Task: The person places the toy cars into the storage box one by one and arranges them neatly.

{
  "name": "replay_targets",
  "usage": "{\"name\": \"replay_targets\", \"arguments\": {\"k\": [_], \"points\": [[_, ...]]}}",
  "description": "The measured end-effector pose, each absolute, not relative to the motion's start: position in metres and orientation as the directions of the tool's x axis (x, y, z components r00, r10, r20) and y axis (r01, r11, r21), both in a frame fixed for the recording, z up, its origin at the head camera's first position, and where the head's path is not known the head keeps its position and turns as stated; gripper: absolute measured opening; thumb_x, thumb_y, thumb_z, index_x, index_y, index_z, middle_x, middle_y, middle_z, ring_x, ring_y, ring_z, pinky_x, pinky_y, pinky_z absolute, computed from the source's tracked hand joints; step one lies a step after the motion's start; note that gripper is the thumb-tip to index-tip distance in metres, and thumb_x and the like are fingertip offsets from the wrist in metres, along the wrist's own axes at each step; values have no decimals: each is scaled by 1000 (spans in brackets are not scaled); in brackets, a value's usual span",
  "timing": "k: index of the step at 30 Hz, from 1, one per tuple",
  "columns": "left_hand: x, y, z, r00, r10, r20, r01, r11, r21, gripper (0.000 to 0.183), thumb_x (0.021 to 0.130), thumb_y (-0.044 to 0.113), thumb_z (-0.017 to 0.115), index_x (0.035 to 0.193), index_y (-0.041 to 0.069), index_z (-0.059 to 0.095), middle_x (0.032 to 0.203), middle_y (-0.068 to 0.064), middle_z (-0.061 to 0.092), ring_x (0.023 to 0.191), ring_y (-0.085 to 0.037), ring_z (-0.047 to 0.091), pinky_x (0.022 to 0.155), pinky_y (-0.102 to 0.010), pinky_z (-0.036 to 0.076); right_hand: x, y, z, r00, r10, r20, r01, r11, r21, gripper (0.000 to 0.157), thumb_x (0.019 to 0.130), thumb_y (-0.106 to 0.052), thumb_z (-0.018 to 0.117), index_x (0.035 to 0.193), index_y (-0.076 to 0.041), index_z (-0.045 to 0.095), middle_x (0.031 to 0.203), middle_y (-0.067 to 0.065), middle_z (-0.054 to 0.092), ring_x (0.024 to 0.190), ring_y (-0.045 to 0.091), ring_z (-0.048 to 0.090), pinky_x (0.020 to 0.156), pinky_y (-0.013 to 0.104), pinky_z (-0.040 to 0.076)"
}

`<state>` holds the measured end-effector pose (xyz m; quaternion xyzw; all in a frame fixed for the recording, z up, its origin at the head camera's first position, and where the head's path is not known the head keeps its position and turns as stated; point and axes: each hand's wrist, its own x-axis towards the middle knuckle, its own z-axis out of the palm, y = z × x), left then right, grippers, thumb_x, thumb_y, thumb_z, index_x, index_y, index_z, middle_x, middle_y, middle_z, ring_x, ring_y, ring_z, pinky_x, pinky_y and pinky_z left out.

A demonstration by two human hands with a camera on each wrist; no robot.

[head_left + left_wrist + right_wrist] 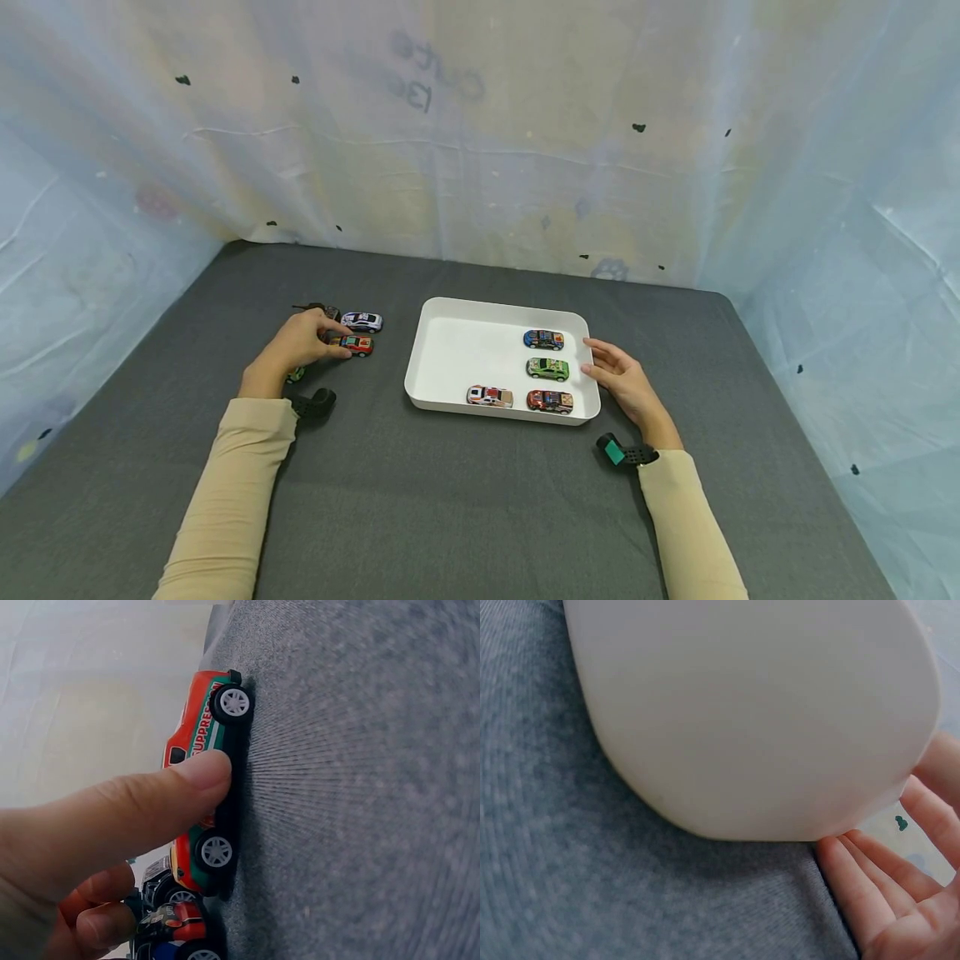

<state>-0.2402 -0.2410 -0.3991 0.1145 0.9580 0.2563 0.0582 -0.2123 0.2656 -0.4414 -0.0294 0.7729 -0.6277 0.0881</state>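
On the grey worktop (465, 508) | left hand (298, 342) pinching red-and-green toy car (360, 345) | probably light, rigid; grip sides | right hand (628, 387), fingers extended, touching white rectangular tray (457, 354)

Beneath the grip (300, 343) spreads a dark grey, fabric-textured tabletop (450, 508), its far corners rounded. Beyond the grip hangs a pale, creased back sheet (510, 200) with small dark patches (638, 127) and faint bluish lettering (427, 97). Left of the grip, a bluish-white side sheet (75, 275) hangs beside the tabletop's edge; well to the grip's right, a second side sheet (885, 275) catches a soft, pale sheen along its folds
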Motion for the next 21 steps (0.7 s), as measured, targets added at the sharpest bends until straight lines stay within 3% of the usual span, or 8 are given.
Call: {"name": "replay_targets", "arguments": {"k": [13,21], "points": [[-238,-239,-393,-970,234,-59,172,842,512,40,82,22,77,117,5,70,96,-15,52,76,-21,43,66,-30,35,-213,265,-441,-983,-155,-94,60,213,-975,62,92,-14,65,146,0,38,148,26,39,106,-8,55,84,10,48],[-238,-238,-388,-966,251,-54,188,834,518,40,82,24,76,118,6,70,92,-13,51,74,-21,41,65,-30,35,-214,264,-443,-984,-148,-101,69,206,-976,62,92,-14,65,146,-1,38,148,25,39,105,-8,56,84,10,49]]}}
